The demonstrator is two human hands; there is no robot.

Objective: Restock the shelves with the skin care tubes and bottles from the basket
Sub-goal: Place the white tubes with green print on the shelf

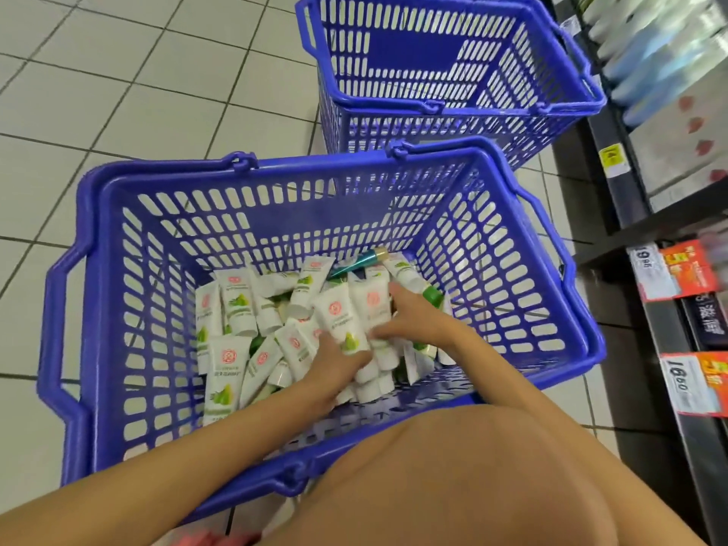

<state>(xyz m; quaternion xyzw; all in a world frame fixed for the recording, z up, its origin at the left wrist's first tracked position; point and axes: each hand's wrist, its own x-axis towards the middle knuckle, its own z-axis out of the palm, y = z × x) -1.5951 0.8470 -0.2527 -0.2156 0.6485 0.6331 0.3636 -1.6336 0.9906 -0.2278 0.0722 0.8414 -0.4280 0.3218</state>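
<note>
several tubes [342,315], held between left grip [339,362], right grip [413,323]

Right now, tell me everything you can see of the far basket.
The far basket is blue plastic with slotted walls, a solid panel in one wall and two handles folded down on the rim. It stands upright on the tiled floor, beside the shelves, behind the near basket. Nothing shows inside it. Whether the two touch is unclear.

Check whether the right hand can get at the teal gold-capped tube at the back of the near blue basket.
Probably yes. The teal gold-capped tube lies mostly uncovered atop the white plastic tubes, just beyond the right hand, though that hand grips some of them.
</note>
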